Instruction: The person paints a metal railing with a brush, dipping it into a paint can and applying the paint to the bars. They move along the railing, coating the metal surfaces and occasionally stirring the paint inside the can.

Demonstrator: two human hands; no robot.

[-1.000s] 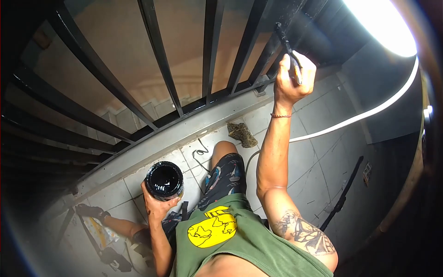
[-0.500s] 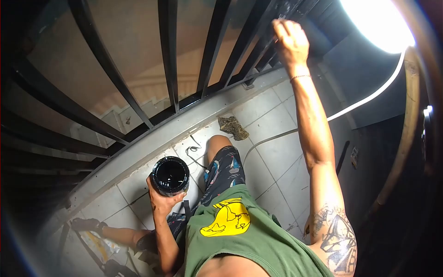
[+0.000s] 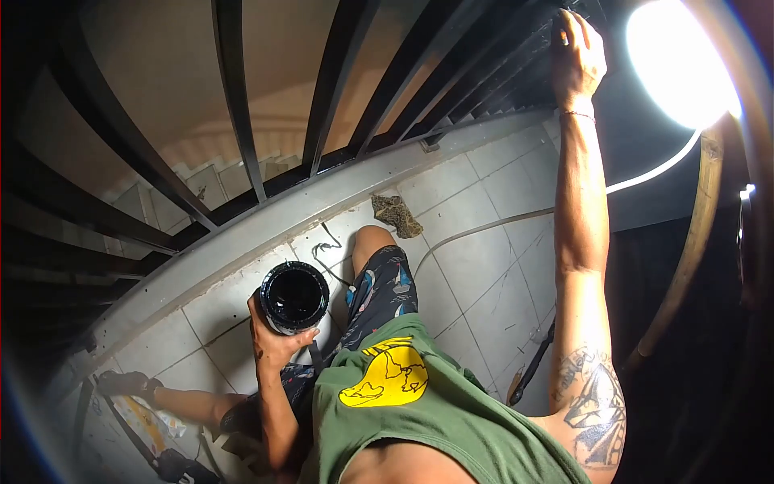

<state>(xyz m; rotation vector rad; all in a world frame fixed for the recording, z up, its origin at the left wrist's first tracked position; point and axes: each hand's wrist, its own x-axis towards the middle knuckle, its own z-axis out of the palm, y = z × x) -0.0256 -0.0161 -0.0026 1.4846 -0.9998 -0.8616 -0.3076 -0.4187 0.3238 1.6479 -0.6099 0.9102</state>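
Low at the centre-left, my left hand [image 3: 278, 343] is wrapped round a round can [image 3: 295, 298] that holds glossy black liquid, its mouth facing up. My right arm stretches far up at the upper right, and my right hand [image 3: 578, 55] is closed beside the dark metal railing [image 3: 333, 77]. Whatever its fingers grip is too dark to make out. A stained, crumpled rag [image 3: 396, 216] lies on the tiled floor [image 3: 476, 242] near my knee.
A bright lamp [image 3: 681, 63] glares at the upper right, its pale cable [image 3: 516, 216] running across the tiles. A curved wooden pole [image 3: 695, 242] stands at the right. Stairs [image 3: 205, 185] show beyond the bars. A dark long-handled object [image 3: 528, 375] lies by my right side.
My right hand has moved up and to the right, farther along the railing. The can in my left hand sits slightly lower-left to upper-left in view. The whole view has shifted a little.
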